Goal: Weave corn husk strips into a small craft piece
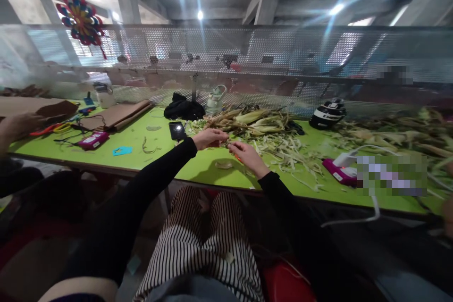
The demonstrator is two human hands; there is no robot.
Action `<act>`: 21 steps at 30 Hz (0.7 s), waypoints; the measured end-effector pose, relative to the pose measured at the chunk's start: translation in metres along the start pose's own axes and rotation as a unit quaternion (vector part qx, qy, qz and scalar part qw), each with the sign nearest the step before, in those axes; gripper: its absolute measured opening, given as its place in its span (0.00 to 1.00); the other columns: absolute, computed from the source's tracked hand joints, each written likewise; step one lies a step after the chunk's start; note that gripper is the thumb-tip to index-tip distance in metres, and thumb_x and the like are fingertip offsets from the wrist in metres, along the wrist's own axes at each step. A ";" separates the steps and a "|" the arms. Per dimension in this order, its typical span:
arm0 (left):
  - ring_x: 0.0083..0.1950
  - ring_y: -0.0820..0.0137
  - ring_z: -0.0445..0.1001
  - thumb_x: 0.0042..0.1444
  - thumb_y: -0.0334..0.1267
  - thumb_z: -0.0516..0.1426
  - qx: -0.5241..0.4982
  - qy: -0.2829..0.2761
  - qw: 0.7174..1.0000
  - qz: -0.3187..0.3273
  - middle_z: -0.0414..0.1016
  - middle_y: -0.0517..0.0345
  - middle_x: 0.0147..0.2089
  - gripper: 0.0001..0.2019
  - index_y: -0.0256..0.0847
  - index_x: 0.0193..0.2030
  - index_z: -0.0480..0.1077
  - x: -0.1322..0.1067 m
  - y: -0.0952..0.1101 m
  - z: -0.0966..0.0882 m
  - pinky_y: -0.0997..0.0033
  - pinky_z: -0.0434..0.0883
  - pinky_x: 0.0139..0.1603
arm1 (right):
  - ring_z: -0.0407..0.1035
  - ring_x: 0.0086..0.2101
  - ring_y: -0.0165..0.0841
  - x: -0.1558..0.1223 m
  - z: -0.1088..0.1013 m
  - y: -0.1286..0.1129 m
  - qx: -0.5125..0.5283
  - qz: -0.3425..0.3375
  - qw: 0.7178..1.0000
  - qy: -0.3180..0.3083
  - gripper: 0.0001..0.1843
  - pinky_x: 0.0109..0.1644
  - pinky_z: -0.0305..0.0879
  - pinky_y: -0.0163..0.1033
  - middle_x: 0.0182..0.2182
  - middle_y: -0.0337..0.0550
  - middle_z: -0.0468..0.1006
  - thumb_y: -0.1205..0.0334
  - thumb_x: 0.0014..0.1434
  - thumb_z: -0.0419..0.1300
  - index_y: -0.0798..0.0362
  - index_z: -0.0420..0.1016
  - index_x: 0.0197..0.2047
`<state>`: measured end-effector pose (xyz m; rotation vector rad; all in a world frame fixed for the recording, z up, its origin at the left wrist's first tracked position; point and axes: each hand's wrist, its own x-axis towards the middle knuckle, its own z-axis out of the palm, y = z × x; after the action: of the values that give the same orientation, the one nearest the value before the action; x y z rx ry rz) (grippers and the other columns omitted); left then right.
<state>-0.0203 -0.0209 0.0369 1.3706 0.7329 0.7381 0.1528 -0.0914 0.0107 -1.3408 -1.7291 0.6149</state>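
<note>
Above the green table, my left hand [211, 139] and my right hand [247, 156] meet with their fingertips almost touching. My left hand is closed in a pinch on a small brownish piece [228, 142] that looks like corn husk. The fingers of my right hand are closed at the same spot. A bit of something orange [239, 158] shows under my right hand; its kind is hidden. A pale curled husk piece [224, 165] lies on the table below my hands. Behind them is a heap of dry corn husks [258, 122], with thin shredded strips [283, 151] to the right.
A phone [177, 130] with its light on lies left of the husks. A black cloth [184, 107], a pale bottle [216, 100] and a black jug [328, 114] stand behind. Purple power strips [92, 140] lie on both sides. At far left is another person's hand [21, 125].
</note>
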 end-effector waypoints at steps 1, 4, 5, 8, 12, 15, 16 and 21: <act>0.24 0.80 0.65 0.44 0.42 0.71 -0.006 0.000 1.000 -0.001 0.69 0.63 0.22 0.15 0.35 0.26 0.72 0.002 -0.002 -0.001 0.77 0.63 0.29 | 0.67 0.32 0.35 0.003 0.001 0.002 0.002 0.003 1.000 0.004 0.15 0.40 0.62 0.39 0.27 0.40 0.77 0.49 0.56 0.59 0.51 0.76 0.31; 0.23 0.81 0.63 0.43 0.41 0.72 -0.015 -0.003 1.000 -0.002 0.70 0.63 0.22 0.15 0.34 0.27 0.73 0.012 -0.009 -0.002 0.78 0.60 0.25 | 0.68 0.32 0.35 0.012 0.002 0.009 0.004 0.013 1.000 0.011 0.13 0.40 0.62 0.40 0.28 0.41 0.78 0.50 0.55 0.60 0.52 0.78 0.32; 0.22 0.81 0.62 0.42 0.39 0.72 -0.017 -0.006 1.000 -0.005 0.69 0.63 0.21 0.14 0.34 0.26 0.73 0.016 -0.011 -0.002 0.79 0.59 0.24 | 0.68 0.32 0.35 0.015 0.002 0.011 0.004 0.017 1.000 0.011 0.13 0.40 0.62 0.40 0.28 0.41 0.78 0.51 0.54 0.62 0.52 0.77 0.31; 0.22 0.82 0.63 0.43 0.34 0.72 -0.033 -0.010 0.999 -0.026 0.69 0.63 0.20 0.12 0.32 0.25 0.73 0.028 -0.013 -0.003 0.80 0.61 0.25 | 0.67 0.31 0.35 0.020 0.001 0.015 0.011 0.028 0.999 0.011 0.15 0.39 0.61 0.39 0.26 0.40 0.77 0.48 0.52 0.64 0.52 0.76 0.26; 0.23 0.81 0.67 0.47 0.31 0.70 -0.061 -0.008 0.996 -0.058 0.70 0.62 0.22 0.10 0.32 0.28 0.73 0.044 -0.011 -0.005 0.79 0.68 0.30 | 0.68 0.31 0.34 0.025 -0.003 0.020 0.042 0.050 0.998 0.001 0.20 0.40 0.61 0.39 0.28 0.40 0.78 0.43 0.53 0.64 0.53 0.77 0.29; 0.23 0.81 0.67 0.54 0.36 0.67 -0.075 -0.007 0.995 -0.064 0.70 0.63 0.22 0.10 0.33 0.31 0.73 0.053 -0.007 -0.007 0.76 0.71 0.34 | 0.69 0.33 0.34 0.029 -0.007 0.029 0.074 0.071 0.995 -0.010 0.21 0.41 0.63 0.39 0.31 0.42 0.80 0.41 0.53 0.64 0.53 0.78 0.32; 0.24 0.81 0.67 0.56 0.39 0.66 -0.079 -0.007 0.995 -0.063 0.70 0.63 0.23 0.10 0.34 0.32 0.73 0.055 -0.007 -0.007 0.75 0.72 0.35 | 0.69 0.33 0.34 0.030 -0.008 0.033 0.084 0.079 0.993 -0.008 0.21 0.40 0.64 0.39 0.31 0.42 0.80 0.41 0.52 0.64 0.53 0.78 0.32; 0.28 0.79 0.72 0.55 0.38 0.66 -0.086 -0.038 0.994 -0.055 0.75 0.58 0.27 0.10 0.32 0.35 0.74 0.064 -0.012 -0.008 0.76 0.71 0.36 | 0.68 0.31 0.32 0.039 -0.009 0.049 0.123 0.118 0.985 0.026 0.24 0.36 0.64 0.38 0.32 0.42 0.79 0.38 0.49 0.64 0.52 0.77 0.36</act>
<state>0.0110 0.0348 0.0227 1.1857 0.6626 0.6427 0.1838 -0.0407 -0.0110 -1.3795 -1.4102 0.8875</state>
